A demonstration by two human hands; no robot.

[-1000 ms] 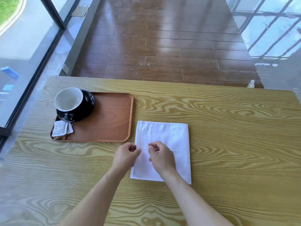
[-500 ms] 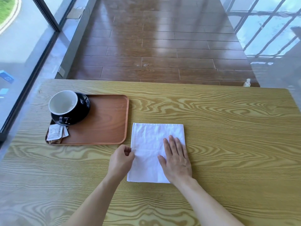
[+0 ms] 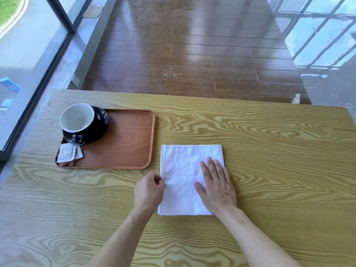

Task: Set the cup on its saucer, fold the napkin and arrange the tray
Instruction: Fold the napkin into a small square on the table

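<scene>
The table (image 3: 250,141) carries the tray (image 3: 131,143) at 10 o'clock, likely kept clear on its right half for the napkin. The napkin (image 3: 185,166), white, creased and roughly square, lies flat at 6 o'clock, just right of the tray. The right hand (image 3: 217,185) presses it flat with straight fingers, probably to anchor it; the left hand (image 3: 149,191), fingers curled, pinches its left edge. The cup (image 3: 77,118) sits on its saucer (image 3: 100,124) at the tray's far-left corner.

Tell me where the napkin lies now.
In the head view, the napkin lies flat on the table, just right of the tray, under the right hand.
</scene>
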